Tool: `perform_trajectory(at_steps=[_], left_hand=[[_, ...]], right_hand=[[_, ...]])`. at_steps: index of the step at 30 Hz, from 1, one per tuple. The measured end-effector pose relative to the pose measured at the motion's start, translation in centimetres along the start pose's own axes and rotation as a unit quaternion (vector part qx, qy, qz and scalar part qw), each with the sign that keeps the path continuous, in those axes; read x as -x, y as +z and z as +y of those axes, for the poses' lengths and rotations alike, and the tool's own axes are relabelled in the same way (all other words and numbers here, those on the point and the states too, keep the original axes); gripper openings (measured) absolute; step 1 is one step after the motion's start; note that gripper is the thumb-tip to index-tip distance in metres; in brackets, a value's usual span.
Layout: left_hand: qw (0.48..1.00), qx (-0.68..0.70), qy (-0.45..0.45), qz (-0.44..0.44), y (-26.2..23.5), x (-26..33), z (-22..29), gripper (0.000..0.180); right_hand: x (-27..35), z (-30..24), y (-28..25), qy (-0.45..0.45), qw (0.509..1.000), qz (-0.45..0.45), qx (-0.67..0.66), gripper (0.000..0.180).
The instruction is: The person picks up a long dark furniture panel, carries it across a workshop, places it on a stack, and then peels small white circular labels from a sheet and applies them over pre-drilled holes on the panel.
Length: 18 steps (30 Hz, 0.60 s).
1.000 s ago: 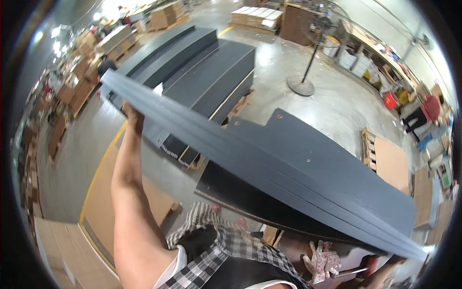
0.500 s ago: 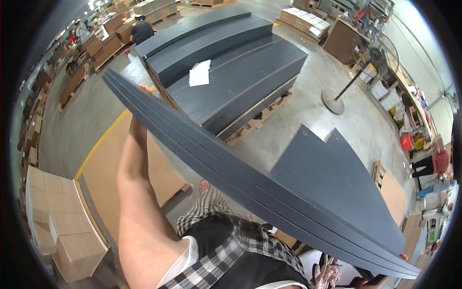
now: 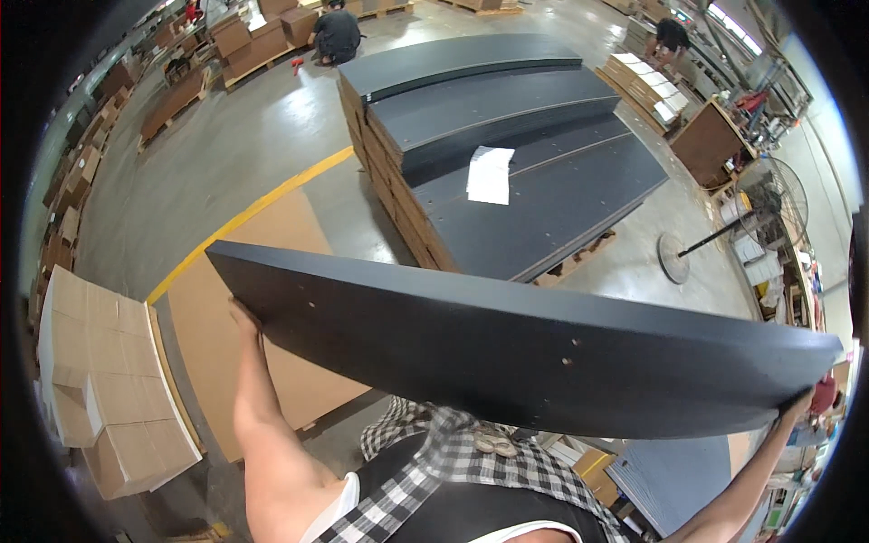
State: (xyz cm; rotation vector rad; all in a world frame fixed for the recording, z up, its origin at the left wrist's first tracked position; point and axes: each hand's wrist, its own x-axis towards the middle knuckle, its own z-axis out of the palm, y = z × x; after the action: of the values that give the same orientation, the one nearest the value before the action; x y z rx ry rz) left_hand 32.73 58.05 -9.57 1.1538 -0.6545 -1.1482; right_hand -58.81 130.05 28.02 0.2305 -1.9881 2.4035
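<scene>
In front of the chest, the person is holding a long dark panel (image 3: 507,353) up in the air, level, above the concrete floor (image 3: 226,154). The left hand (image 3: 243,317) is gripping its left end, fingers closed under the edge; the right hand (image 3: 798,403) is clasping the right end. Both ends should be kept level, I think. Behind, a white paper sheet (image 3: 491,174) is lying on the stacked dark panels (image 3: 507,154). Plain brown cartons (image 3: 100,380) are standing at the left.
</scene>
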Motion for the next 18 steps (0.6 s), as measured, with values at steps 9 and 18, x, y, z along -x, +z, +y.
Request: perform_trajectory(at_steps=[9, 18], left_hand=[[0.968, -0.141, -0.054, 0.203, -10.5, 0.4, 6.2, 0.040], [0.951, -0.186, -0.073, 0.235, -18.5, -1.5, 8.9, 0.055]], right_hand=[[-12.1, 19.1, 23.8, -0.013, 0.972, -0.022, 0.235, 0.054], [-12.1, 37.1, 46.8, 0.072, 0.962, -0.090, 0.246, 0.068]])
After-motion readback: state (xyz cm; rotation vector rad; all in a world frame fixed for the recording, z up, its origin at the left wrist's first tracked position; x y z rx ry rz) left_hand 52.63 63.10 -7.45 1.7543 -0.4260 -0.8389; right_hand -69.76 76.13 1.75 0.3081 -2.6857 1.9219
